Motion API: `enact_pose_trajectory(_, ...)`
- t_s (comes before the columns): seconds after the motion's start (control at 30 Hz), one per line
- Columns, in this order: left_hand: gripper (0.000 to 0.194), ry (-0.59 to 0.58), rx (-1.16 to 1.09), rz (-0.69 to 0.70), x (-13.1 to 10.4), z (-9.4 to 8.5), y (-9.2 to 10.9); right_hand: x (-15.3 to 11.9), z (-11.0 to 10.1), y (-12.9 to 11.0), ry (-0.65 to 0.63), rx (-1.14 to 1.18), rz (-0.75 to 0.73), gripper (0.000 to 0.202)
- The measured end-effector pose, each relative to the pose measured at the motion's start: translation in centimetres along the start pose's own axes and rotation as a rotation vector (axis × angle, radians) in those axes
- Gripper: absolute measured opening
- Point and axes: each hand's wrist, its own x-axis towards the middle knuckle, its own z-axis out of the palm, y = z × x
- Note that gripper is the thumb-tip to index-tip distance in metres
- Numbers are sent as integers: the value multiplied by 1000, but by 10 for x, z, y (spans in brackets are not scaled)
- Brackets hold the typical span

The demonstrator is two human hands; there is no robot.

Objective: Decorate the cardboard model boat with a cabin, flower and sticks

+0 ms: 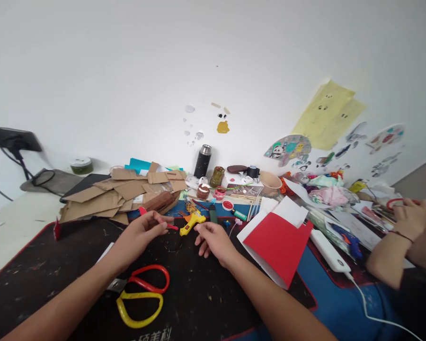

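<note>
My left hand (145, 230) pinches a thin red piece (172, 227) whose end sticks out to the right of the fingers; another red bit shows above the hand. Just right of it, a yellow glue gun (192, 223) lies on the black mat (188, 293). My right hand (210, 240) hovers beside the glue gun, fingers loosely curled and apart, with nothing seen in them. Below my left forearm lie large scissors with one red handle (149, 278) and one yellow handle. A folded red sheet (279, 244) on white paper is right of my right hand.
Cardboard pieces (102, 196) are piled at the back left. A black thermos (203, 162), small jars and a round bowl (270, 183) stand by the wall. A white power strip (329, 251) lies at the right, where another person's hands (410, 220) hold red-handled scissors.
</note>
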Motion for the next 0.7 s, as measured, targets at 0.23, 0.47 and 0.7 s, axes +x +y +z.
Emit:
enact_pose_trajectory(0.23, 51, -167, 191, 41, 25, 27, -14, 3, 11, 1, -70, 157, 157, 46)
enact_pose_trajectory(0.47, 43, -197, 182, 91, 26, 44, -18, 11, 15, -2, -98, 289, 201, 55)
enact_pose_trajectory(0.7, 33, -233, 140, 151, 3, 56, -5, 13, 18, 5, -61, 349, 144, 62)
